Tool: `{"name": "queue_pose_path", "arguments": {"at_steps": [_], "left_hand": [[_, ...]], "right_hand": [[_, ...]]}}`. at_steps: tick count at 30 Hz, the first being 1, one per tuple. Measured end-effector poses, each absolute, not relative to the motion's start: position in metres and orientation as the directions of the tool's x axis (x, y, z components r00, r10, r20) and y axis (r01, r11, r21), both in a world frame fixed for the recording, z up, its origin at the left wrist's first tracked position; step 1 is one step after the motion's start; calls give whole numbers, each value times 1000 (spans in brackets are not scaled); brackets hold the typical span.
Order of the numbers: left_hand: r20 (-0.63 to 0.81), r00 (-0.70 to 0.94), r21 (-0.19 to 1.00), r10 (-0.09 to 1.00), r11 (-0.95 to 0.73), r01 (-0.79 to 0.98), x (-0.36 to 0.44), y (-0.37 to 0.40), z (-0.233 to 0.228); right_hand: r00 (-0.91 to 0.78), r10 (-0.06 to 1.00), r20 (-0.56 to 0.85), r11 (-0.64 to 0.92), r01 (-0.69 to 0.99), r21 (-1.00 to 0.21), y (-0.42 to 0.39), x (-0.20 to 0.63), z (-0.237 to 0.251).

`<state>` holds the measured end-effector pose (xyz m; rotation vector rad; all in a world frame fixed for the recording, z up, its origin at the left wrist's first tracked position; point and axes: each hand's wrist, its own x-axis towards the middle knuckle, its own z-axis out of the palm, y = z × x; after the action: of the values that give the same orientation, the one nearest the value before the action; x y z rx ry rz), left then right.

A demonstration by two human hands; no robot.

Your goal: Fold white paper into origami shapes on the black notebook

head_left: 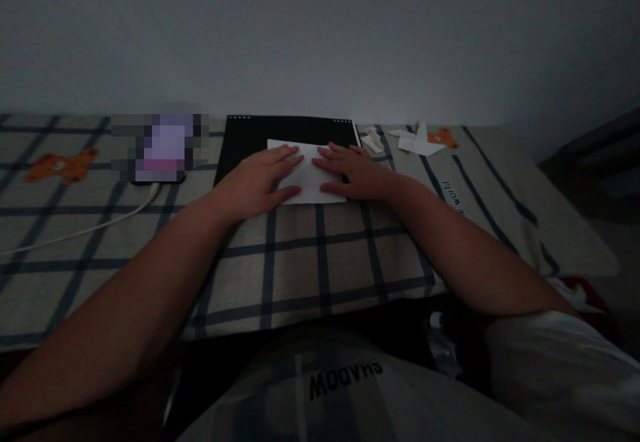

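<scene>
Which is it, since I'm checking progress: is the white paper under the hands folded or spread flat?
Cannot tell: both hands, left hand and right hand, press flat on the white paper, hiding any crease.

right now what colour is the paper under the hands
White, on a black pad; the paper shows best in the head view.

White paper sheet (311, 174): folded, roughly rectangular w/ slanted far-left edge, lying flat. Sits center of scene, far half over a black pad (285, 137), near edge on the checked cloth (320, 262). Left hand (260, 185) flat, palm down on its left part; right hand (353, 172) flat on right part. Fingertips nearly meet mid-sheet.
</scene>
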<state>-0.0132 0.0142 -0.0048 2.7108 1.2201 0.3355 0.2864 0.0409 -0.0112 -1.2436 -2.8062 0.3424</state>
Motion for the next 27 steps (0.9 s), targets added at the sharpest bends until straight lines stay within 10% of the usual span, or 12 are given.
{"name": "queue_pose_path", "arguments": {"at_steps": [8, 27], "left_hand": [[-83, 572, 168, 816, -555, 815, -9, 11, -5], [128, 519, 203, 845, -534, 821, -9, 13, 0]], "right_hand": [[-682, 732, -4, 658, 707, -259, 48, 290, -18], [-671, 730, 125, 678, 692, -248, 45, 289, -20]]}}
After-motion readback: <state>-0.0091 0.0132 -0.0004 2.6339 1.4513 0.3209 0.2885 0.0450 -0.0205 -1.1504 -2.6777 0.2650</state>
